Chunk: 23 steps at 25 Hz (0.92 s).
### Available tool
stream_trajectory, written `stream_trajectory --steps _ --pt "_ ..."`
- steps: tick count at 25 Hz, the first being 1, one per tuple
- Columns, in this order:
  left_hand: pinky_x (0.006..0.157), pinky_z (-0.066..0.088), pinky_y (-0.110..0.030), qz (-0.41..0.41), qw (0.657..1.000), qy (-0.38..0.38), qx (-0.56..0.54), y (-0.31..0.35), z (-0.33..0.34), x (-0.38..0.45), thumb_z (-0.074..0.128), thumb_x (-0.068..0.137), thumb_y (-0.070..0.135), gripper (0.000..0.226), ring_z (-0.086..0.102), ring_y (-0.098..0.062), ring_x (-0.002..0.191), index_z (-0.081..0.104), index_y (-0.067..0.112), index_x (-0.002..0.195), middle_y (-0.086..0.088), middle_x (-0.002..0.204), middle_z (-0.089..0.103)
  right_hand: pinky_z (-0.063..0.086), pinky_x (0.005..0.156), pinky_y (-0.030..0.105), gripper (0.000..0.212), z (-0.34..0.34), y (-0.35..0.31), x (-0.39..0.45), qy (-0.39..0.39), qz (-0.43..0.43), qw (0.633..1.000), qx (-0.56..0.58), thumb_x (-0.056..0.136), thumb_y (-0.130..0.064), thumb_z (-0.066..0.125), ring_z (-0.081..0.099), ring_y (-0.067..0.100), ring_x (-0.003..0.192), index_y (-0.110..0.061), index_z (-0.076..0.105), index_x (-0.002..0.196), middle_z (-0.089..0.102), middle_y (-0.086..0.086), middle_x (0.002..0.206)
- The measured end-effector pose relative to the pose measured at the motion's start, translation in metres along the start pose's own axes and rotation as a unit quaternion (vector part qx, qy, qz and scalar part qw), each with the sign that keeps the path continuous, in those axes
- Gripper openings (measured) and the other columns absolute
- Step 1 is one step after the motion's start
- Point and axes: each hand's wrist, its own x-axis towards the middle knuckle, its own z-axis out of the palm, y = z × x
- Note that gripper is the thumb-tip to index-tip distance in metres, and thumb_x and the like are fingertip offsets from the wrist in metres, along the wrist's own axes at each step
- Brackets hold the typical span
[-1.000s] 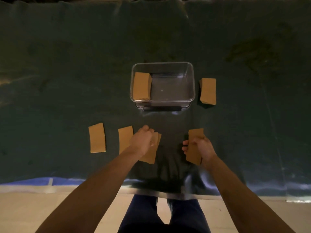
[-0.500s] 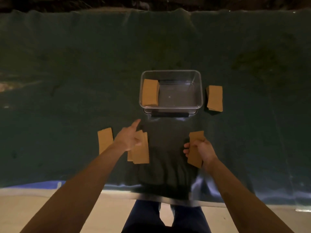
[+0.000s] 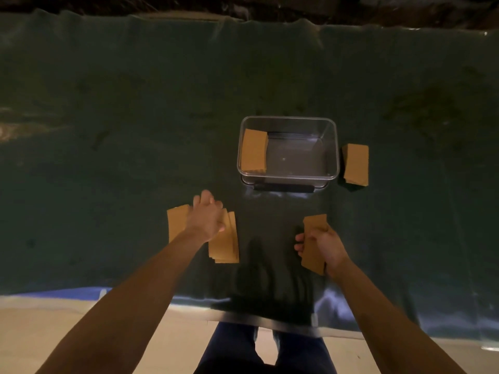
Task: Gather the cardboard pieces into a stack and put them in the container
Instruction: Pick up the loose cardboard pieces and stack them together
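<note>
A clear plastic container (image 3: 333, 147) stands mid-table with a stack of brown cardboard pieces (image 3: 253, 151) in its left end. My left hand (image 3: 206, 218) grips a small fanned stack of cardboard pieces (image 3: 225, 244) and rests beside a single cardboard piece (image 3: 176, 222) lying at its left, which it partly overlaps. My right hand (image 3: 325, 245) holds another cardboard piece (image 3: 313, 238), tilted, near the table's front. A further stack of cardboard (image 3: 356, 164) sits on the table just right of the container.
A dark green cloth (image 3: 135, 117) covers the table, with wrinkles near its front edge (image 3: 270, 317). My legs show below the edge over a pale floor. The container has a dark latch (image 3: 283, 188) on its near side.
My left hand slid its cardboard leftward, picking up the middle piece, and now reaches the leftmost piece. My right hand kept its piece in about the same place.
</note>
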Motion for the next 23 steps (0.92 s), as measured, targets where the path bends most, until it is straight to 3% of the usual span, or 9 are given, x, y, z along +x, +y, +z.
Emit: stream_trajectory --steps 3,5,7,9,13,15,18,21,23 --pt "0.087 0.047 -0.035 0.017 0.979 -0.103 -0.177 0.000 -0.017 -0.003 0.082 0.081 0.025 0.029 0.060 -0.024 0.111 0.063 0.023 0.103 0.003 0.113 0.065 0.052 0.061 0.036 0.024 0.010 -0.002 -0.009 -0.040 -0.007 0.999 -0.027 0.092 -0.011 0.062 0.063 0.022 0.059 -0.009 0.056 0.115 0.068 0.011 0.083" --pt "0.086 0.047 -0.032 0.044 0.917 -0.207 -0.339 0.011 -0.032 -0.012 0.086 0.077 0.020 0.026 0.065 -0.017 0.101 0.066 0.027 0.092 0.010 0.095 0.071 0.057 0.068 0.036 0.044 0.019 -0.005 -0.017 -0.105 -0.003 0.992 -0.071 0.082 -0.032 0.076 0.068 0.019 0.072 -0.017 0.061 0.121 0.071 0.008 0.098" --pt "0.084 0.049 -0.033 0.084 0.872 -0.230 -0.423 0.026 -0.042 -0.021 0.085 0.076 0.014 0.026 0.067 -0.012 0.090 0.068 0.028 0.089 0.014 0.083 0.073 0.059 0.081 0.042 0.057 0.032 -0.009 -0.027 -0.186 0.031 0.978 -0.091 0.069 -0.049 0.079 0.071 0.025 0.094 -0.025 0.067 0.119 0.074 0.010 0.111" --pt "0.080 0.050 -0.034 0.111 0.850 -0.215 -0.468 0.041 -0.045 -0.025 0.081 0.077 0.008 0.026 0.066 -0.013 0.087 0.066 0.026 0.090 0.011 0.081 0.071 0.060 0.079 0.042 0.053 0.046 -0.012 -0.036 -0.252 0.065 0.963 -0.067 0.072 -0.054 0.077 0.073 0.028 0.097 -0.024 0.071 0.114 0.076 0.012 0.111" --pt "0.083 0.053 -0.036 0.140 0.873 -0.168 -0.436 0.056 -0.044 -0.028 0.075 0.080 -0.001 0.031 0.062 -0.015 0.091 0.062 0.023 0.094 -0.002 0.098 0.064 0.056 0.085 0.044 0.044 0.061 -0.013 -0.044 -0.290 0.099 0.952 0.012 0.085 -0.037 0.066 0.070 0.030 0.087 -0.008 0.065 0.117 0.072 0.017 0.098" --pt "0.080 0.054 -0.032 0.168 0.900 -0.120 -0.385 0.057 -0.046 -0.029 0.080 0.079 0.006 0.029 0.060 -0.014 0.092 0.061 0.025 0.088 -0.003 0.105 0.058 0.057 0.079 0.043 0.038 0.062 -0.014 -0.049 -0.300 0.120 0.946 0.039 0.087 -0.033 0.064 0.067 0.028 0.079 -0.006 0.064 0.114 0.069 0.014 0.090" --pt "0.091 0.052 -0.037 0.222 0.915 -0.065 -0.331 0.057 -0.051 -0.032 0.083 0.077 0.013 0.026 0.060 -0.020 0.101 0.064 0.024 0.090 -0.006 0.109 0.057 0.057 0.069 0.039 0.030 0.065 -0.014 -0.054 -0.290 0.105 0.949 0.061 0.091 -0.028 0.055 0.062 0.025 0.069 -0.006 0.062 0.111 0.067 0.012 0.086" --pt "0.096 0.049 -0.035 0.270 0.930 -0.045 -0.244 0.055 -0.056 -0.037 0.079 0.083 0.022 0.032 0.058 -0.017 0.109 0.069 0.021 0.114 -0.004 0.121 0.059 0.059 0.066 0.036 0.027 0.069 -0.013 -0.060 -0.274 0.086 0.955 0.076 0.089 -0.023 0.052 0.061 0.025 0.069 -0.006 0.062 0.107 0.064 0.012 0.084" --pt "0.102 0.045 -0.031 0.275 0.924 -0.105 -0.242 0.052 -0.059 -0.043 0.075 0.088 0.028 0.061 0.053 -0.017 0.124 0.052 0.026 0.144 -0.002 0.146 0.048 0.058 0.058 0.033 0.026 0.070 -0.014 -0.061 -0.247 0.085 0.962 0.077 0.087 -0.021 0.051 0.060 0.026 0.067 -0.005 0.063 0.104 0.062 0.014 0.080"
